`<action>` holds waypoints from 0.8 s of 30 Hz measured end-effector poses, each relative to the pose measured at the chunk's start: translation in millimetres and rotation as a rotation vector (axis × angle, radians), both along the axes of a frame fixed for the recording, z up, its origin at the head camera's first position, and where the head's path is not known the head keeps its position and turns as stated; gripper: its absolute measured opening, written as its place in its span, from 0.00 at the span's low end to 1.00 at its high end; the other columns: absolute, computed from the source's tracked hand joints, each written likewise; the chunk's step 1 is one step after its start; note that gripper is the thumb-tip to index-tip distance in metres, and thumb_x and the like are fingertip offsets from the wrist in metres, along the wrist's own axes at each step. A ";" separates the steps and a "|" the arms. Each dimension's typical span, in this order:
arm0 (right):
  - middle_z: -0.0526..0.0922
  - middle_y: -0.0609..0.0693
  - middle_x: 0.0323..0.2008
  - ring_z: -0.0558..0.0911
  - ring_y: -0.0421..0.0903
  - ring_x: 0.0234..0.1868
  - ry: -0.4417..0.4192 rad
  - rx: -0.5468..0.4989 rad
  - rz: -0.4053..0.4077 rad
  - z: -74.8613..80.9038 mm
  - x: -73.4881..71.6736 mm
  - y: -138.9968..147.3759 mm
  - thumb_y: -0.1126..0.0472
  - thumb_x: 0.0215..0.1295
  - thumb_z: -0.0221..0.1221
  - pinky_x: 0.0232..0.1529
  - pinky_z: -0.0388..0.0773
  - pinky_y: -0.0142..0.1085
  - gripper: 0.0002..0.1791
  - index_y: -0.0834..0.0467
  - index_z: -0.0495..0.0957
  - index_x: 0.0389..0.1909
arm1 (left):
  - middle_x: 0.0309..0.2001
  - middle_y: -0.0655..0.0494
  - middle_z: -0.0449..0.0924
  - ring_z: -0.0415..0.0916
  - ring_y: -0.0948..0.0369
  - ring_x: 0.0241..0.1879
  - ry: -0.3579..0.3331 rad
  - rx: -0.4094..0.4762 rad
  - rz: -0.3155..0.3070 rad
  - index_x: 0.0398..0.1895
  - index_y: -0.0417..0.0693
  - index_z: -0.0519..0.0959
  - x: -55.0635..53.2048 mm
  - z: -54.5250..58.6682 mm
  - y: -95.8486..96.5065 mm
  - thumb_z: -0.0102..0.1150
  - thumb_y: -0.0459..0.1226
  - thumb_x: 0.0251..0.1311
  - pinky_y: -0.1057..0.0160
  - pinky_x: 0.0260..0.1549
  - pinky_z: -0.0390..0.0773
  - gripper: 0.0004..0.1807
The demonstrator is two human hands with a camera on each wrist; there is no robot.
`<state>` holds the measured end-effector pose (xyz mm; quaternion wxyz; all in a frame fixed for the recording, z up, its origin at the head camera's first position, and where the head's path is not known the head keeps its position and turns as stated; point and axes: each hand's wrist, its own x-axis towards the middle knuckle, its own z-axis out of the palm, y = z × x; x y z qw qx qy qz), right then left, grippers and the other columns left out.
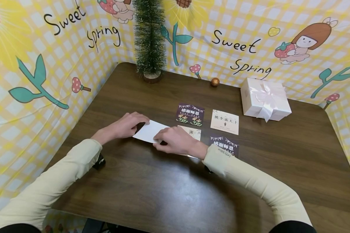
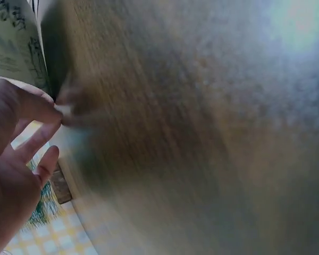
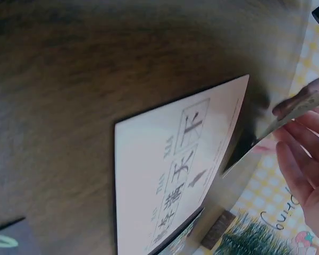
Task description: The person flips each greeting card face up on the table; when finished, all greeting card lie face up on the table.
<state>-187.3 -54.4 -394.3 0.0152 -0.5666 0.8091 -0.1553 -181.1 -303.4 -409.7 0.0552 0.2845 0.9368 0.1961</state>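
A card [image 1: 148,131], its upward face plain white, is held slightly bent above the table between both hands. My left hand [image 1: 127,125] pinches its left end; the left wrist view shows dark lettering on the card's other face [image 2: 13,45] beside the thumb and fingers. The right end is pinched by my right hand [image 1: 175,139]. Beyond and beside that hand lie a dark purple card [image 1: 190,115] with flowers, a cream card [image 1: 225,122] with characters, a second cream card [image 1: 193,132] partly hidden by the hand, and another purple card [image 1: 225,145] partly behind the sleeve.
On the brown wooden table [image 1: 151,200], a white gift box [image 1: 250,100] with a pale bow stands at the back right. A small copper-coloured ball [image 1: 215,82] and an artificial tree [image 1: 150,38] are at the back, before a yellow checked cloth [image 1: 90,68].
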 end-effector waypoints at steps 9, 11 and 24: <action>0.87 0.46 0.39 0.80 0.33 0.26 0.021 -0.095 -0.026 10.8 -9.0 7.6 0.55 0.69 0.55 0.29 0.77 0.29 0.13 0.55 0.86 0.44 | 0.52 0.47 0.81 0.74 0.48 0.52 0.073 0.034 -0.001 0.48 0.43 0.80 0.4 -1.6 2.4 0.69 0.25 0.48 0.49 0.41 0.68 0.21; 0.87 0.46 0.38 0.77 0.33 0.22 0.014 -0.112 -0.034 12.3 -10.9 7.7 0.56 0.69 0.56 0.25 0.74 0.27 0.13 0.56 0.86 0.44 | 0.49 0.49 0.82 0.75 0.49 0.49 0.125 0.054 -0.008 0.46 0.44 0.81 0.6 -3.0 3.2 0.68 0.25 0.50 0.50 0.40 0.68 0.18; 0.86 0.52 0.43 0.84 0.46 0.41 -0.159 -0.294 -0.171 19.0 -28.8 15.4 0.52 0.68 0.59 0.42 0.78 0.37 0.17 0.59 0.80 0.51 | 0.35 0.53 0.86 0.81 0.59 0.35 0.222 0.369 -0.003 0.36 0.42 0.85 -2.8 0.6 12.3 0.64 0.25 0.57 0.57 0.35 0.79 0.07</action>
